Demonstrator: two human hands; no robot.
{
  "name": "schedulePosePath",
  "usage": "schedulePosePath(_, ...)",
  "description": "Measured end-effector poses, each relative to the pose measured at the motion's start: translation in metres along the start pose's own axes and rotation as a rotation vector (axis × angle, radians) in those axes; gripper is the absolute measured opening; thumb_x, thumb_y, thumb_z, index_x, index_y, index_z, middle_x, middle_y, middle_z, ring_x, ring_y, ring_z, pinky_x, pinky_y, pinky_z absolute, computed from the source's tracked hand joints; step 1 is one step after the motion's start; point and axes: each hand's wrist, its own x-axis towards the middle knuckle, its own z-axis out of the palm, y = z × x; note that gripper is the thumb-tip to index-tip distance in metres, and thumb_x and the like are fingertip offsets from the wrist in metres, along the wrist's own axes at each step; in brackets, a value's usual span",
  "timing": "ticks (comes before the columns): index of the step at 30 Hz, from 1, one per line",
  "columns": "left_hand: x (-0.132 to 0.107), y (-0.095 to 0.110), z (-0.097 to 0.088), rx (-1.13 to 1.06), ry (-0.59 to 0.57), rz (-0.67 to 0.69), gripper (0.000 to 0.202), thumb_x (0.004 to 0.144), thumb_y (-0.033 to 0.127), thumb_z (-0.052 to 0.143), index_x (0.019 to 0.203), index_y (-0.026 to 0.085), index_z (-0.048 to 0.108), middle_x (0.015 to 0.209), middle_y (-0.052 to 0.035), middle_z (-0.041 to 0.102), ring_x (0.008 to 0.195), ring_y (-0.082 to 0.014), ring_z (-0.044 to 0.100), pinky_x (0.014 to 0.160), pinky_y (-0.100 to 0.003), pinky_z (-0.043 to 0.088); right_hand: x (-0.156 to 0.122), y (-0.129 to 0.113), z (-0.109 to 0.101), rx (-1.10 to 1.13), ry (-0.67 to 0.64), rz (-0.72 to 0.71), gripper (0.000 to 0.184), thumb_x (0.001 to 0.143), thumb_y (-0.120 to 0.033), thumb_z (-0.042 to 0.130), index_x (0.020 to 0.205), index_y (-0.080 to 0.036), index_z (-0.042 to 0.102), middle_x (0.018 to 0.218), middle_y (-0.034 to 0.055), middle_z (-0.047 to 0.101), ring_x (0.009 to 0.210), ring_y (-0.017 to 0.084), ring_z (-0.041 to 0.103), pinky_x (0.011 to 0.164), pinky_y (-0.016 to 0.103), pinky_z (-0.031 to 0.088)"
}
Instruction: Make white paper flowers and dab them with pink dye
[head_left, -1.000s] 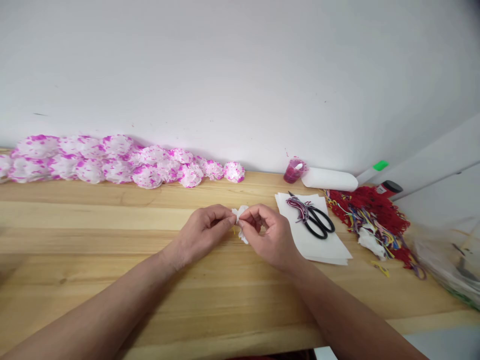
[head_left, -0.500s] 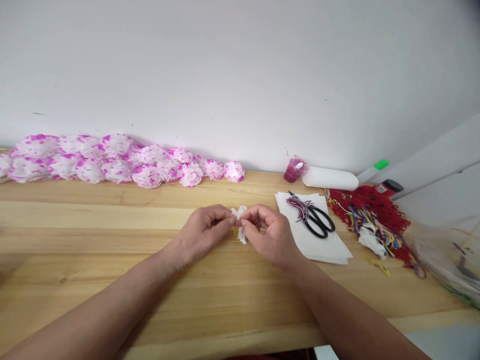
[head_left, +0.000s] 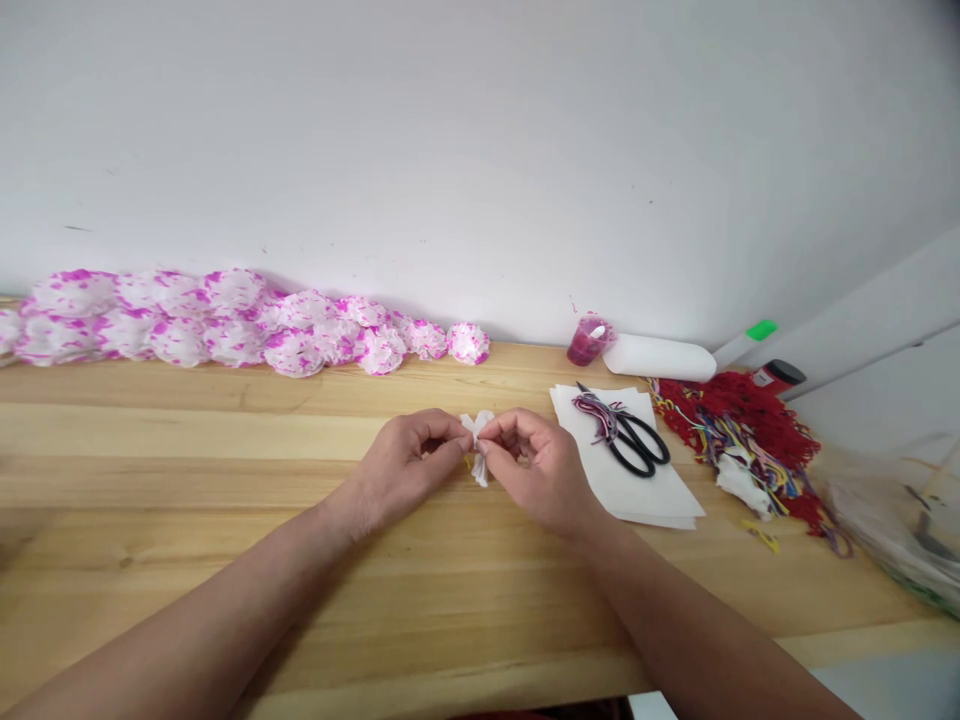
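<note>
A small piece of white tissue paper, pleated and gathered at its middle, is between my two hands above the table. My left hand pinches at the gathered middle, thumb against forefinger. A bit of yellow yarn shows just under those fingertips. From the other side my right hand is closed in a pinch at the same spot, its remaining fingers curled. The fingertips nearly meet and hide most of the yarn and the paper's centre.
White sheets lie at right under black-handled scissors and cut yarn. Beyond are a pink-stained cup, a white roll and a red yarn heap. Pink-and-white paper flowers line the wall on the wooden table.
The tissue paper has shifted very slightly left between my fingers. Both hands keep their pinch in nearly the same place.
</note>
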Motion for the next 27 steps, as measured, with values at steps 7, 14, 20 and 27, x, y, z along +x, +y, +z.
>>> schedulePosePath(7, 0.0002, 0.0015, -0.0005, 0.017, -0.006, -0.005, 0.026, 0.087, 0.037, 0.057, 0.081, 0.017, 0.072, 0.083, -0.0033, 0.069, 0.079, -0.0184, 0.062, 0.07, -0.027, 0.046, 0.0005, -0.0051, -0.0006, -0.009, 0.002, 0.02, 0.002, 0.079, -0.019, 0.064, 0.081, -0.017, 0.065, 0.067, -0.0006, 0.064, 0.058, 0.011, 0.056, 0.054, 0.022, 0.045)
schedulePosePath(14, -0.0003, 0.001, -0.0008, 0.002, -0.003, -0.027, 0.027, 0.087, 0.038, 0.056, 0.082, 0.016, 0.072, 0.084, -0.0042, 0.07, 0.08, -0.0194, 0.063, 0.07, -0.028, 0.048, 0.0006, -0.0014, -0.0011, 0.046, -0.026, 0.031, 0.004, 0.082, -0.021, 0.063, 0.085, -0.018, 0.065, 0.073, 0.0009, 0.067, 0.064, 0.012, 0.06, 0.058, 0.023, 0.048)
schedulePosePath(20, -0.002, -0.0025, 0.0007, -0.017, -0.008, -0.01, 0.022, 0.086, 0.035, 0.059, 0.083, 0.017, 0.071, 0.083, -0.0031, 0.07, 0.077, -0.0169, 0.062, 0.067, -0.025, 0.048, 0.0005, 0.0003, -0.0002, -0.001, -0.012, 0.014, 0.003, 0.083, -0.022, 0.064, 0.084, -0.019, 0.064, 0.072, 0.0003, 0.065, 0.063, 0.012, 0.058, 0.059, 0.023, 0.048)
schedulePosePath(27, -0.0018, -0.0025, 0.0037, 0.01, 0.004, 0.03, 0.017, 0.086, 0.032, 0.059, 0.087, 0.017, 0.068, 0.083, -0.0018, 0.071, 0.077, -0.0162, 0.064, 0.068, -0.024, 0.049, -0.0003, 0.0006, -0.0017, 0.028, -0.049, -0.038, 0.019, 0.088, -0.02, 0.057, 0.106, -0.02, 0.062, 0.08, 0.0011, 0.067, 0.07, 0.013, 0.062, 0.063, 0.024, 0.05)
